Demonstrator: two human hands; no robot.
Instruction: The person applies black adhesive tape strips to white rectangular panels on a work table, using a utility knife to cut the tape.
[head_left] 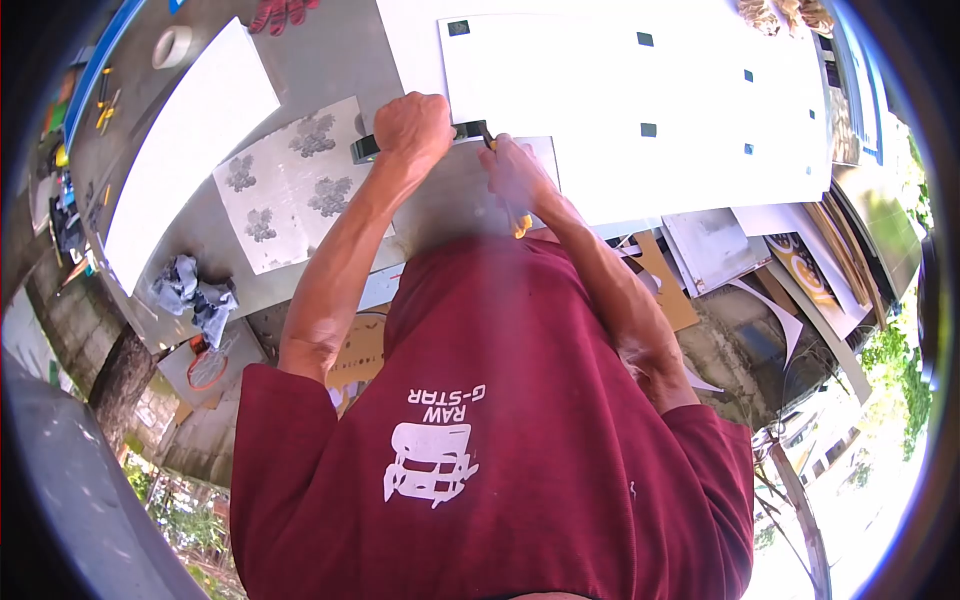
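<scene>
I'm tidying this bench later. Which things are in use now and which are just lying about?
In use: left hand on tape roll; right hand gripping yellow-handled cutter; white sheet.

Lying about: crumpled rag, printed sheet, white board, masking tape.

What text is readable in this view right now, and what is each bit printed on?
"G-STAR RAW", white print, seen upside down on the red shirt, above a white graphic.
The orange-and-black sign at right has markings too blurred to read.
The grey printed sheet shows only patterns, no words.
Nothing else is legible.
</scene>
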